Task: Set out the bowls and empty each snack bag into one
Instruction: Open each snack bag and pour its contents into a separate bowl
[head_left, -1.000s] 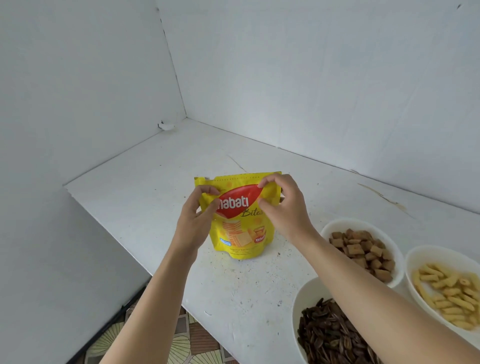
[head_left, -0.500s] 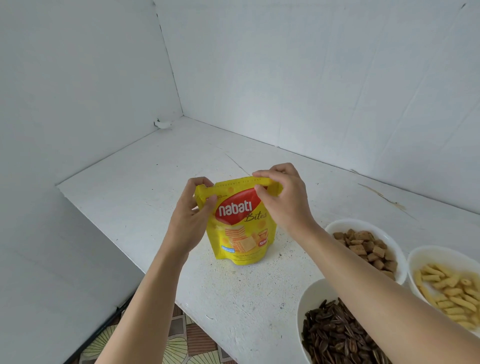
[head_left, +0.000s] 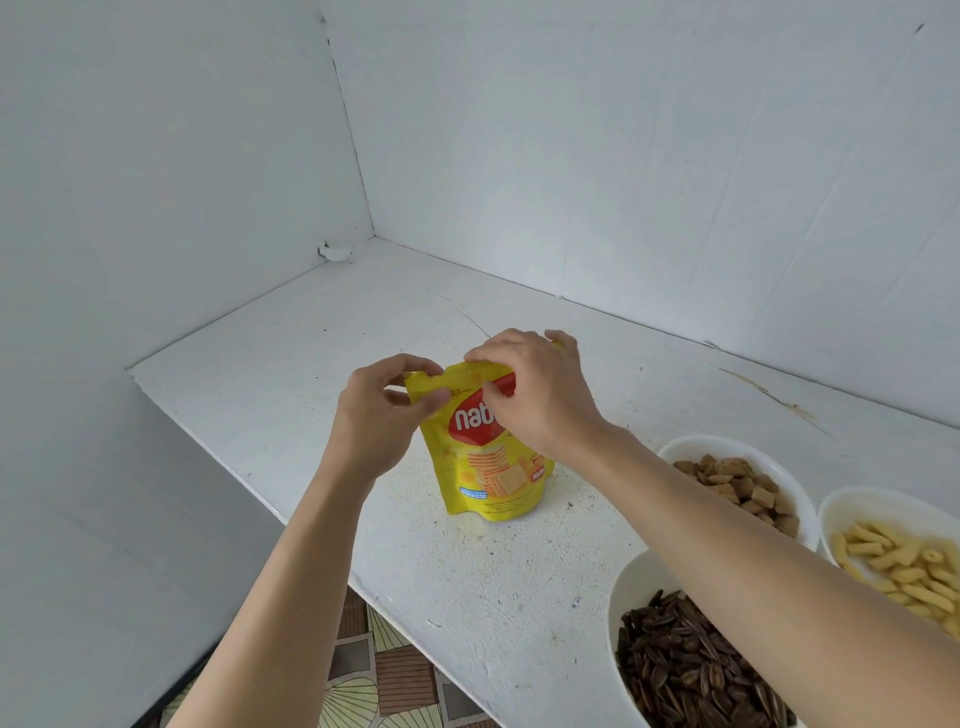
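Yellow bag (head_left: 488, 483) in two hands (head_left: 371, 421); three white bowls (head_left: 737, 442).

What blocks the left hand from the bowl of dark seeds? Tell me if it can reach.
Probably not: the left hand pinches a corner of the yellow bag, and the right forearm lies across the seed bowl, so it must let go and pass round that arm.

Yellow glossy stand-up snack pouch (head_left: 491, 467) with red logo: stood upright, top edge pinched by left hand (head_left: 379, 415) and right hand (head_left: 540, 395). To its right, close together, sat a white round bowl of brown square pieces (head_left: 727, 442), a white round bowl of pale yellow tubes (head_left: 883, 500), and nearest the camera a white round bowl of dark striped seeds (head_left: 626, 597).
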